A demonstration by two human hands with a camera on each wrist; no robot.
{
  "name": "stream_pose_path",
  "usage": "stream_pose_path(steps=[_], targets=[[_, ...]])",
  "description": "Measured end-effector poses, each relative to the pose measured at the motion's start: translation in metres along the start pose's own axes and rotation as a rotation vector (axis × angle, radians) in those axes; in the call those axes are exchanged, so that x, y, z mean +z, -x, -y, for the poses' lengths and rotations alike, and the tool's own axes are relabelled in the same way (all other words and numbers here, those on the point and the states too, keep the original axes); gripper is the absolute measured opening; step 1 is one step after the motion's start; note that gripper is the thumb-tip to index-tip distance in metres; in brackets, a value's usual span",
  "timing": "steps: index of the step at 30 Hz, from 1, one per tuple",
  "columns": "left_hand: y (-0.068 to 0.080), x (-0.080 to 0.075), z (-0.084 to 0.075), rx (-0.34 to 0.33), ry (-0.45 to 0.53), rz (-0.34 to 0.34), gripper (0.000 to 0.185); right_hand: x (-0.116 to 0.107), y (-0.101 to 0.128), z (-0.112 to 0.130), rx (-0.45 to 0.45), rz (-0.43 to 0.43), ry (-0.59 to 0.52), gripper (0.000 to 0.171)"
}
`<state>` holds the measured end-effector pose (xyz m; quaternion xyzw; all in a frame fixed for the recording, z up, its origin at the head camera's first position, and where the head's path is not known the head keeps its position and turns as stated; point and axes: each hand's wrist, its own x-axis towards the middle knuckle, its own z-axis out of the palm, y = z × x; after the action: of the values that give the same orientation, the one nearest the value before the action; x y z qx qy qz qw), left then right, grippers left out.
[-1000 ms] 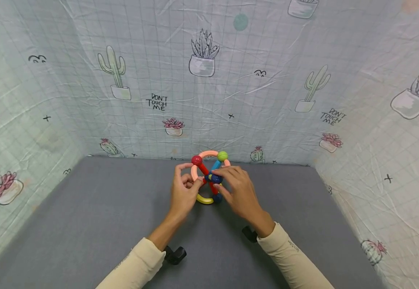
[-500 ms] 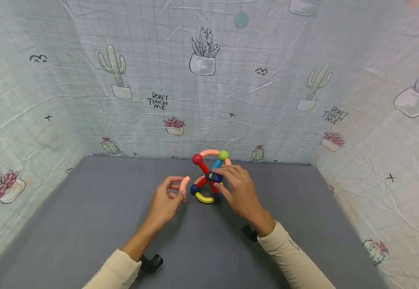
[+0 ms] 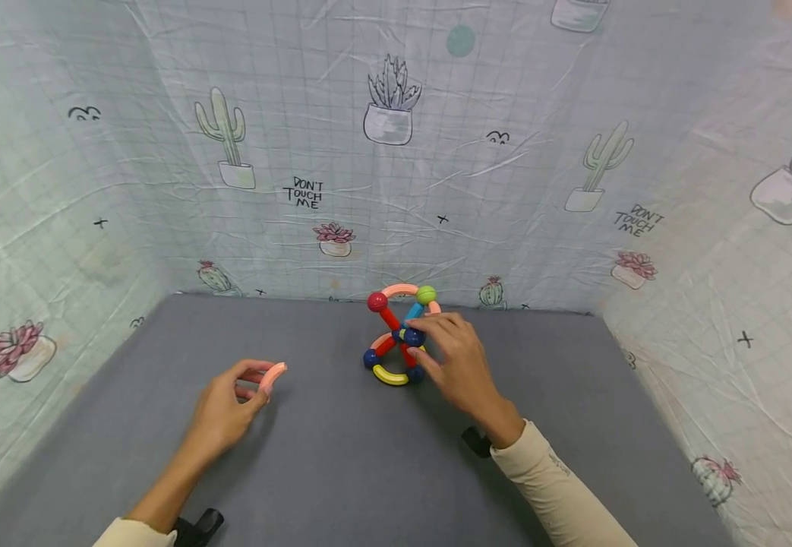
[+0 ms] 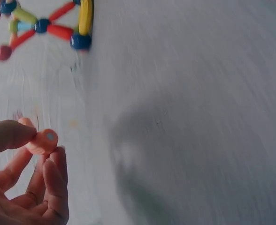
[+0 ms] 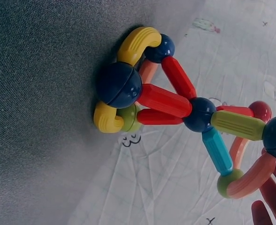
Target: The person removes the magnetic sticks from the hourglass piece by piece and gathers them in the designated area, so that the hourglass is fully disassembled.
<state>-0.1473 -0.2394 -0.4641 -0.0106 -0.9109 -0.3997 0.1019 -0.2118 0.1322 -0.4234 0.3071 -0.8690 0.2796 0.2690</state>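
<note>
1. Your left hand (image 3: 221, 406) pinches a pink curved rod (image 3: 272, 373), lower left of centre; hold its ends clear.
2. Your right hand (image 3: 457, 365) grips the rod-and-ball toy (image 3: 399, 334) at centre on the tabletop (image 3: 341, 471); steady it gently.

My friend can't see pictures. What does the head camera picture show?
A person's left hand pinches a curved peach piece above a grey table, while the right hand holds a colourful toy of sticks and balls. Cloth printed with cacti hangs behind.
</note>
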Motion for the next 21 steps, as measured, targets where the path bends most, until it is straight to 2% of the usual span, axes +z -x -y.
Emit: stream_pose_path(steps=[7,14,21], targets=[[0.019,-0.037,0.038,0.035,-0.182,-0.058,0.032,0.000,0.003,-0.002,-0.003,0.001,0.003,0.048],[0.034,-0.068,0.068,0.019,-0.249,0.016,0.037,-0.001,0.003,-0.003,0.016,0.016,0.000,0.046],[0.040,-0.093,0.093,-0.033,-0.394,0.084,0.038,-0.001,0.003,-0.002,0.006,0.009,-0.002,0.047]])
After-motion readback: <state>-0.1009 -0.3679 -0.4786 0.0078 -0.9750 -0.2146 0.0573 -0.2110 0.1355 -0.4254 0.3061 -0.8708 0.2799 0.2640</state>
